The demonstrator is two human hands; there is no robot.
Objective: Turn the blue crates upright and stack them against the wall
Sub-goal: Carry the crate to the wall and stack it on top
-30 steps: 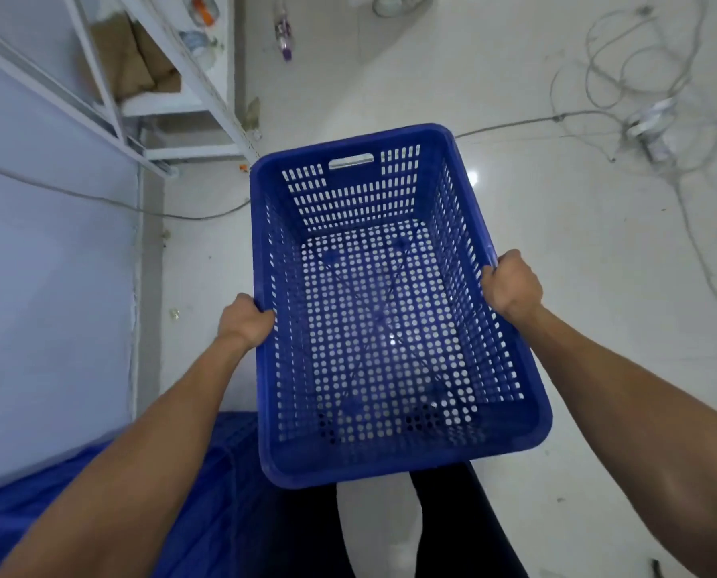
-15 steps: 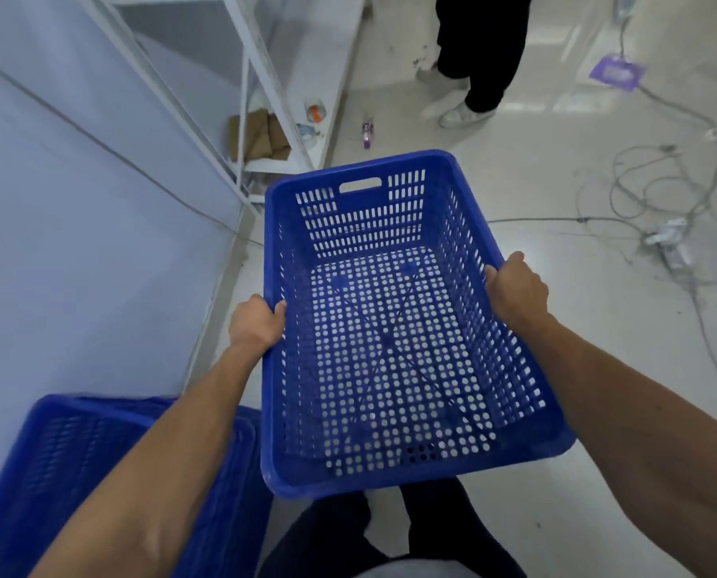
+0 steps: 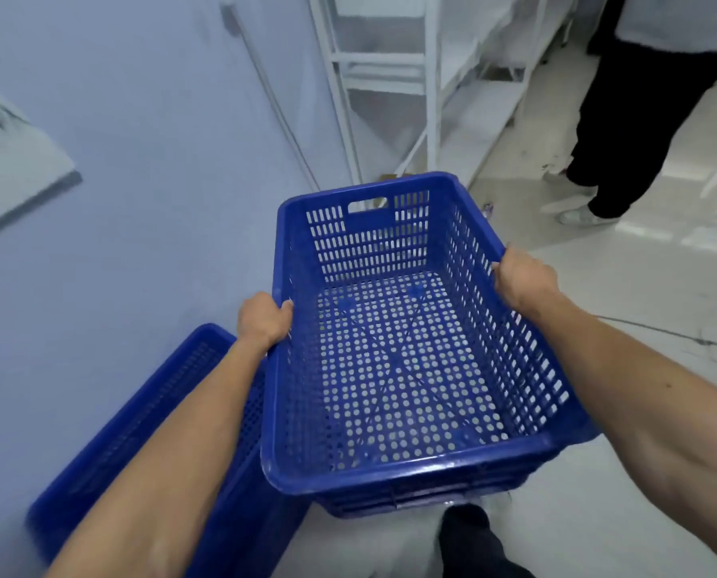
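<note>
You are holding a blue perforated crate [image 3: 394, 369] upright and clear of the floor, its open top facing you and its slotted end wall with the handle cut-out pointing away. Your left hand [image 3: 263, 318] is clamped on the left long rim, fingers curled together over the edge. Your right hand [image 3: 523, 277] grips the right long rim the same way, fingers wrapped over the lip and closed on it.

A second blue crate [image 3: 148, 427] sits lower down, just beside the one you carry, along the pale blue wall [image 3: 119, 202]. Your left forearm crosses over it, and it looks upright, though blur makes that hard to confirm.

Ahead stands a white metal shelving frame [image 3: 427, 85] against the wall. Another person's dark trousers [image 3: 623, 131] and light shoes [image 3: 577, 210] show on the pale floor [image 3: 640, 285] at the upper right.
</note>
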